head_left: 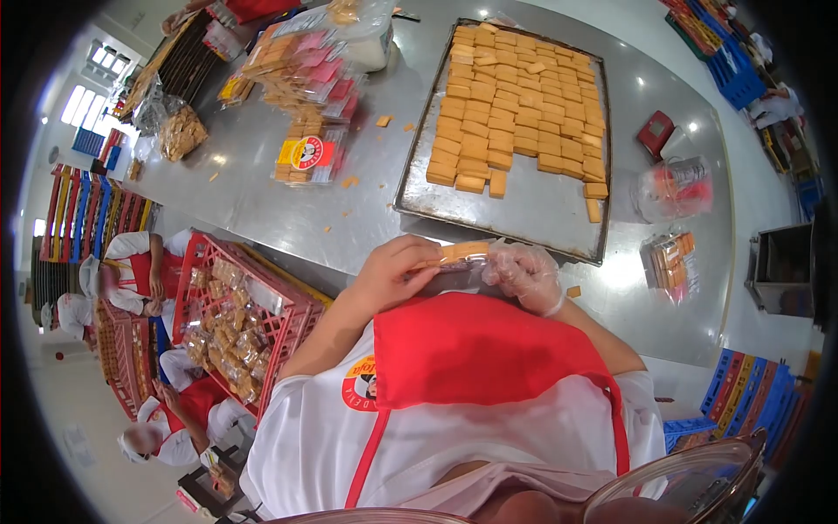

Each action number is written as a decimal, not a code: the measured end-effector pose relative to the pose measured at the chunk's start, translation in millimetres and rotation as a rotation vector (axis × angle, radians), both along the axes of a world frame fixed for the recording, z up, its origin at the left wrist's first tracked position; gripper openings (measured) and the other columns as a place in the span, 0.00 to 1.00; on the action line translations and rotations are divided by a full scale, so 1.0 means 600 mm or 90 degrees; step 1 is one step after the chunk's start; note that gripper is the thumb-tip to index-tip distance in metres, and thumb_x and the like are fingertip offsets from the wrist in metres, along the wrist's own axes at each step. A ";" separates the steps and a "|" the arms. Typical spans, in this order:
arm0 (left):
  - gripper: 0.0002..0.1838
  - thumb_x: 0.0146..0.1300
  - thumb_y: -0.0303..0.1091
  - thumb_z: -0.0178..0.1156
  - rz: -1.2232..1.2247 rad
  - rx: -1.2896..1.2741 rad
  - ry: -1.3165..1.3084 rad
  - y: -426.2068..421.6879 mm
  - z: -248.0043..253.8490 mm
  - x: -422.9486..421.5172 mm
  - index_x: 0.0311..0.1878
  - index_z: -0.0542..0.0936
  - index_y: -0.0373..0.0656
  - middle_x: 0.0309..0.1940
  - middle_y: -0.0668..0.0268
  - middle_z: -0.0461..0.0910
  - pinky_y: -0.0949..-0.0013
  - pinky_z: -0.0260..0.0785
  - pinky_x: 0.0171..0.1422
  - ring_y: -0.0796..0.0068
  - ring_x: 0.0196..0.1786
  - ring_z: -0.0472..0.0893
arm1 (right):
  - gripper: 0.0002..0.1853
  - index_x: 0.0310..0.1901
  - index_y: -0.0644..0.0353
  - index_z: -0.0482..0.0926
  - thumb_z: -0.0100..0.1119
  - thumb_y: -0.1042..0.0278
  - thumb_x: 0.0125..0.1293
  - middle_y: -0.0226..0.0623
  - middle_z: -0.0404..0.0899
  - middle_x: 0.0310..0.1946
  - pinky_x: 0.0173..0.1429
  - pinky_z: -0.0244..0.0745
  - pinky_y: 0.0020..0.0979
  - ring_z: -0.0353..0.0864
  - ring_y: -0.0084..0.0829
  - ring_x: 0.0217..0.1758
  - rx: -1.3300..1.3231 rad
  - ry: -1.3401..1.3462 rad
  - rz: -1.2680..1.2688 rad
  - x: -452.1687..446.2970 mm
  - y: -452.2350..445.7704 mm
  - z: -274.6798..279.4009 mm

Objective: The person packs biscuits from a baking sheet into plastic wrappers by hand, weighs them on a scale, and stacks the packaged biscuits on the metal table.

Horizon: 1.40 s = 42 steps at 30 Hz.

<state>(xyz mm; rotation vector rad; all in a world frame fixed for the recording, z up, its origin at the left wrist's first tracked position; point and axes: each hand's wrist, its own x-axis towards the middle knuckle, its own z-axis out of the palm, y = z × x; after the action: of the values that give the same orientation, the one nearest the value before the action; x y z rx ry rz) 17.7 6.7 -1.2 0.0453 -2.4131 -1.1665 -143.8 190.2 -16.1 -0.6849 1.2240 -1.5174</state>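
Note:
In front of the red apron, a clear plastic packet of biscuits (464,252) is held level between my two hands. My bare left hand (397,270) pinches its left end. At the other end, my right hand (527,274), in a clear plastic glove, has its fingers closed on the plastic. Just beyond my hands lies a metal baking tray (552,197) with many rectangular golden biscuits (515,105) in close rows; its near part is bare metal. One loose biscuit piece (573,291) rests beside my right wrist.
Stacked labelled biscuit packs (305,148) stand left on the steel table (262,196), near a clear tub (371,39). To the right are a red device (655,133), a bag (674,188) and a filled pack (670,264). A red crate (292,323) of bagged biscuits adjoins my left; co-workers (188,406) are beyond.

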 end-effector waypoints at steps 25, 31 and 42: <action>0.21 0.50 0.27 0.64 -0.072 0.053 -0.064 -0.009 -0.001 0.005 0.50 0.74 0.43 0.40 0.59 0.77 0.69 0.72 0.42 0.63 0.42 0.77 | 0.26 0.53 0.50 0.71 0.56 0.45 0.55 0.40 0.79 0.33 0.37 0.72 0.36 0.78 0.42 0.34 -0.054 0.745 0.273 -0.027 -0.034 0.060; 0.21 0.50 0.30 0.65 -0.032 0.164 -0.084 -0.009 -0.020 0.006 0.49 0.74 0.42 0.42 0.58 0.77 0.68 0.71 0.44 0.61 0.41 0.78 | 0.22 0.54 0.45 0.71 0.52 0.49 0.60 0.40 0.78 0.33 0.36 0.72 0.36 0.78 0.42 0.34 -0.013 0.743 0.243 -0.029 -0.035 0.063; 0.18 0.48 0.36 0.68 0.005 0.113 -0.192 -0.044 0.014 0.037 0.42 0.77 0.40 0.32 0.62 0.79 0.70 0.71 0.40 0.73 0.36 0.79 | 0.11 0.43 0.49 0.78 0.55 0.60 0.58 0.37 0.76 0.25 0.31 0.70 0.37 0.75 0.39 0.26 -0.059 0.868 0.198 -0.049 -0.018 0.039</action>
<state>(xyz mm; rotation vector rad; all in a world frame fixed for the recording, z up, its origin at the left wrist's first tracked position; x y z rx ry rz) 40.0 -19.6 7.0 0.3065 -2.5507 -1.4573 -173.4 179.4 7.2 -2.0332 1.8452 -0.7228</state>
